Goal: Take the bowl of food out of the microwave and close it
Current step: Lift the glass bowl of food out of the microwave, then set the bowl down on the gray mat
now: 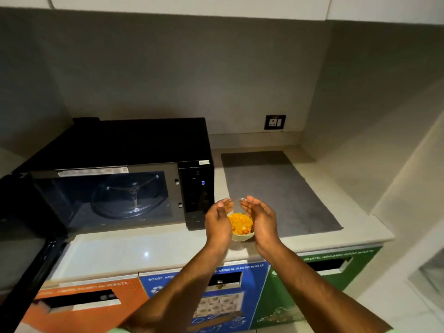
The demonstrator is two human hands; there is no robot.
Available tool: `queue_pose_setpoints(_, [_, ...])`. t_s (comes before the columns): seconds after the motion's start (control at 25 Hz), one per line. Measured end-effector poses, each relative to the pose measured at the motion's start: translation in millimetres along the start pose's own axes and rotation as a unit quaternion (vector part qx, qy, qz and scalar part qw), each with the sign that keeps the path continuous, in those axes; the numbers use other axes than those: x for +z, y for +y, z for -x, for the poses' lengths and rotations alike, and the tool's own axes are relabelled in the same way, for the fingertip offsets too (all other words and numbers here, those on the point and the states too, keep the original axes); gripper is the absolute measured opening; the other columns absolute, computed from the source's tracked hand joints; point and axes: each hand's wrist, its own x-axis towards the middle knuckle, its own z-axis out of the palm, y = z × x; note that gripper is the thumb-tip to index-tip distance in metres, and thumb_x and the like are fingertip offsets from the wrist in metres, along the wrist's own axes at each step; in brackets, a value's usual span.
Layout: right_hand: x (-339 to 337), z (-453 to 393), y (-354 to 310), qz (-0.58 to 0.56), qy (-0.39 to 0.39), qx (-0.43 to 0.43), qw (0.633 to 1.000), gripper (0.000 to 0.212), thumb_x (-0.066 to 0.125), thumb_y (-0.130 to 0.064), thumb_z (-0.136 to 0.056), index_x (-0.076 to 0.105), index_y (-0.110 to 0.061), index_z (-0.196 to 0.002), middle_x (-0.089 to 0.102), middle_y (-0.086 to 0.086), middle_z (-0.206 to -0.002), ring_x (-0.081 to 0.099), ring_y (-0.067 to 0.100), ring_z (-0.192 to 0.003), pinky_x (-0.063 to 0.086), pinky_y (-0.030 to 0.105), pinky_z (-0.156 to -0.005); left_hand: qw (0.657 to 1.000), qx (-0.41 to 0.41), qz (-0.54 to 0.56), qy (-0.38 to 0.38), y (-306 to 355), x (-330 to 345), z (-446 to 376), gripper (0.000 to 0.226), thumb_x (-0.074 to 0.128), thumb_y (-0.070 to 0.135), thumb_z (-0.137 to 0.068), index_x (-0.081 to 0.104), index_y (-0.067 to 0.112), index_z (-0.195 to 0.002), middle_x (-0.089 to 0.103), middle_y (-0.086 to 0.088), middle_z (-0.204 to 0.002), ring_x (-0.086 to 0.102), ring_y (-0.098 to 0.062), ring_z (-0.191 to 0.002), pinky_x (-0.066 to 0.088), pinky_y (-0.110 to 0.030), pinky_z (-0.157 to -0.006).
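Observation:
A small clear glass bowl (242,236) of orange-yellow food sits between my two hands, just right of the microwave's control panel and over the front of the counter. My left hand (218,222) cups its left side and my right hand (263,221) cups its right side. I cannot tell whether the bowl rests on the counter or is lifted. The black microwave (144,145) stands at the left with its door (26,255) swung wide open to the left. Inside, the glass turntable (129,195) is bare.
A grey mat (276,188) lies on the pale counter (132,253) right of the microwave. A wall socket (274,122) is behind it. Below the counter edge are orange (79,306), blue (228,296) and green (324,272) waste bin fronts. A wall closes the right side.

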Motion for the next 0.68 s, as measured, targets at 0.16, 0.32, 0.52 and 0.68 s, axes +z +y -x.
queue_pose_setpoints(0.16, [-40, -53, -6, 0.014, 0.024, 0.027, 0.999, 0.021, 0.055, -0.019, -0.099, 0.076, -0.019, -0.097, 0.08, 0.008, -0.102, 0.078, 0.017, -0.083, 0.059, 0.023, -0.066, 1.0, -0.009, 0.001, -0.02, -13, 58, -26, 0.03, 0.042, 0.03, -0.105, 0.068, 0.018, -0.114, 0.072, -0.009, -0.118, 0.068, -0.029, -0.11, 0.054, -0.051, -0.1])
queue_pose_setpoints(0.32, [-64, -102, -4, 0.018, 0.038, 0.03, 0.999, 0.023, 0.053, -0.017, -0.099, 0.076, -0.017, -0.098, 0.081, 0.007, -0.103, 0.078, 0.018, -0.094, 0.061, 0.036, -0.089, 0.999, -0.027, 0.009, -0.022, -28, 103, -55, 0.032, 0.04, 0.033, -0.105, 0.066, 0.02, -0.119, 0.07, -0.008, -0.121, 0.069, -0.026, -0.108, 0.059, -0.046, -0.093])
queue_pose_setpoints(0.52, [-81, -154, 3, 0.002, 0.068, 0.017, 0.998, 0.028, 0.051, -0.002, -0.099, 0.067, 0.014, -0.115, 0.071, 0.03, -0.113, 0.068, 0.044, -0.106, 0.05, 0.055, -0.106, 0.998, -0.063, 0.017, 0.007, -46, 151, -94, 0.031, 0.043, 0.02, -0.103, 0.06, 0.002, -0.122, 0.064, -0.027, -0.123, 0.061, -0.044, -0.116, 0.05, -0.054, -0.103])
queue_pose_setpoints(0.68, [-92, -188, 11, 0.062, 0.072, -0.009, 0.995, 0.028, 0.05, -0.007, -0.102, 0.069, 0.01, -0.114, 0.071, 0.033, -0.113, 0.068, 0.048, -0.108, 0.054, 0.055, -0.1, 0.996, -0.069, -0.049, -0.001, -53, 172, -111, 0.035, 0.043, 0.031, -0.103, 0.058, 0.009, -0.127, 0.065, -0.019, -0.124, 0.062, -0.037, -0.115, 0.052, -0.052, -0.102])
